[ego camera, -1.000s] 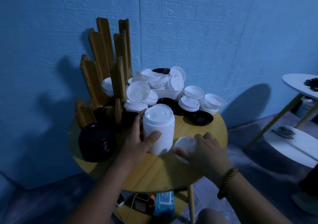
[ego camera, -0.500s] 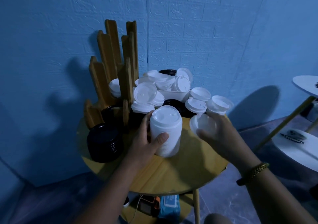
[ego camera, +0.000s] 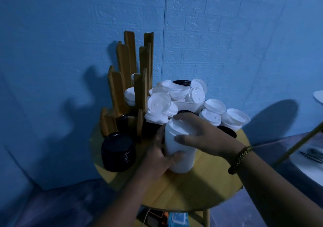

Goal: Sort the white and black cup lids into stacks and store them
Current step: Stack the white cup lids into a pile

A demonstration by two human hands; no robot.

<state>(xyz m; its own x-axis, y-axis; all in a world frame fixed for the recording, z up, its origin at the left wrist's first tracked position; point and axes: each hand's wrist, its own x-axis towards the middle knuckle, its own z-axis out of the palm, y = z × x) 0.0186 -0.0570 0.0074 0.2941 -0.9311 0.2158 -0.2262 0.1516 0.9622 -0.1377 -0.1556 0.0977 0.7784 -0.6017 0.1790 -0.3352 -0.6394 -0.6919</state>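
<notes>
- Since half a second back, our right hand [ego camera: 204, 136] has swung in from the right with its lid [ego camera: 178, 128] and now sits over the white stack [ego camera: 180, 150].
- Fingers there are curled over the far rim, with the thumb lying across the near side. They clasp the lid right on top of the stack.
- Our left hand [ego camera: 157, 155] wraps round the stack low down, thumb across the front and fingers behind. It holds the column upright on the table [ego camera: 201, 191].
- That white stack stands near the table's middle, just right of the black stack [ego camera: 118, 151] and in front of the rack [ego camera: 129, 87].
- Behind it, loose lids [ego camera: 174, 94] are heaped up, mostly white with a few black showing, so we judge plenty of sorting is left.
- On handling, these look like thin moulded plastic to us: very light, a little springy and fairly slick.
- We'd take each lid by its rim, fingertips on opposite edges, and press gently. A hard squeeze would likely buckle it.
- This tall stack looks tippy, so we'd grip its sides with a whole hand rather than lift from the top.
- One lid set askew may not nest, and could lean the whole column.
</notes>
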